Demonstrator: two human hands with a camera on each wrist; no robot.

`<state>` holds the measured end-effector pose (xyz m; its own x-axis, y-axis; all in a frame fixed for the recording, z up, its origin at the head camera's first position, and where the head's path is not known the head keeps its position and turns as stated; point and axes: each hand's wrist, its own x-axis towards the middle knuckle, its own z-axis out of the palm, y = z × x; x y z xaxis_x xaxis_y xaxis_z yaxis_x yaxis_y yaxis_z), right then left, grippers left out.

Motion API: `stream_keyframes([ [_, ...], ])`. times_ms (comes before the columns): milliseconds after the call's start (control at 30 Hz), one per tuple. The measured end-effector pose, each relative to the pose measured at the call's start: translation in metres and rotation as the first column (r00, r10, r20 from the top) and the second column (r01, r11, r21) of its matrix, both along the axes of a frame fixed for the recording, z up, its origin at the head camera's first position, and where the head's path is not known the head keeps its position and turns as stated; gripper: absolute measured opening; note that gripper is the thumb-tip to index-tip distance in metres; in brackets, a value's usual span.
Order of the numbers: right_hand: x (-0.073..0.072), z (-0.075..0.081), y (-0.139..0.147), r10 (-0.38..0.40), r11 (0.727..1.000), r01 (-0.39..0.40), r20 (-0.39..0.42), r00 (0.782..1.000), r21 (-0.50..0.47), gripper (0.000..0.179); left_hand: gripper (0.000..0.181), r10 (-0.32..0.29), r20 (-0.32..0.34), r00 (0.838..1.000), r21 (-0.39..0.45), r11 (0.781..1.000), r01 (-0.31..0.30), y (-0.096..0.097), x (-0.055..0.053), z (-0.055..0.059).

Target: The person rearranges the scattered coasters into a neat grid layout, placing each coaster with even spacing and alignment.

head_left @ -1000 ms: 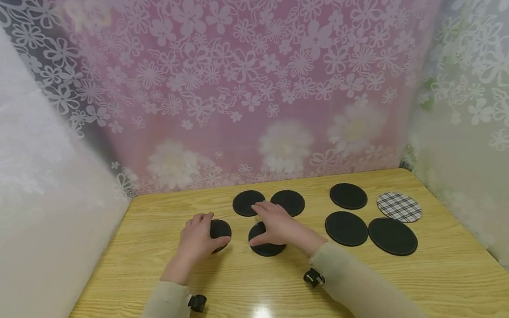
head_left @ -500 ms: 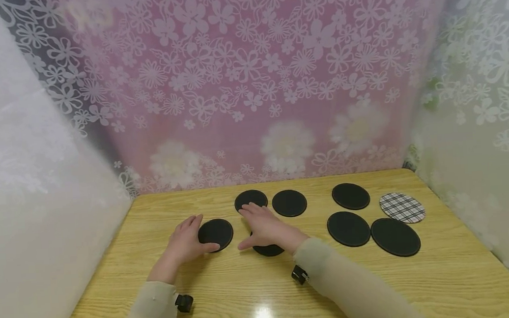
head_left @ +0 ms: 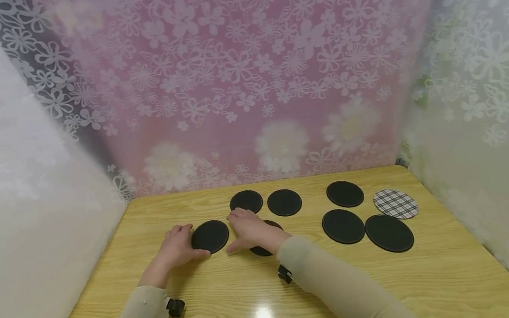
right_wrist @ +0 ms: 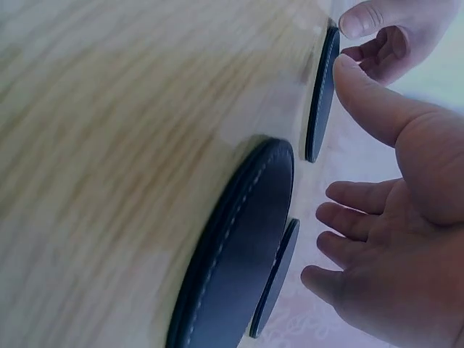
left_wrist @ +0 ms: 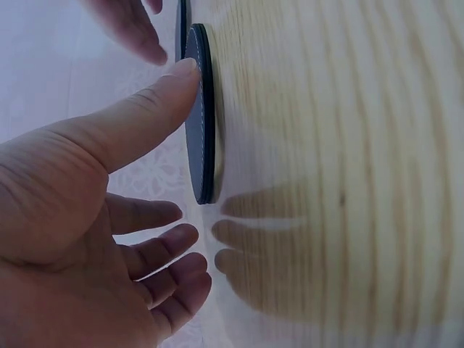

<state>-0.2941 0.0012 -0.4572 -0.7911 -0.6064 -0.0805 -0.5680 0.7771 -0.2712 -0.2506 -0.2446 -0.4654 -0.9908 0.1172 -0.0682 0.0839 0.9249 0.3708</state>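
Observation:
Two round black coasters lie near my hands in the head view. My left hand is at the left edge of one coaster, its thumb over the near rim and its fingers spread apart. In the left wrist view, the thumb overlaps this coaster, whose dark edge looks layered; contact is hard to tell. My right hand reaches between that coaster and a second one, which it partly covers. Spread thumb and fingers of the right hand hold nothing in the right wrist view, where a stitched coaster lies below.
Behind the hands lie two more black coasters, one left and one right. Farther right are several others, including a plaid white disc close to a black coaster. Flowered curtains enclose the wooden table.
Both hands have shifted left. The left hand has drawn back from its coaster, uncovering more of it, and the right hand has slid partly off the second one. The coasters appear to stay put.

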Motion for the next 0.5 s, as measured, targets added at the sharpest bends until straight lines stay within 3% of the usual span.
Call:
stream_keyframes([
  [500, 0.000, -0.007, -0.018, -0.021, 0.992, 0.032, -0.096, 0.995, 0.121, 0.083, 0.096, 0.029, 0.011, 1.000, -0.026, 0.999, -0.029, -0.002, -0.003, -0.006],
])
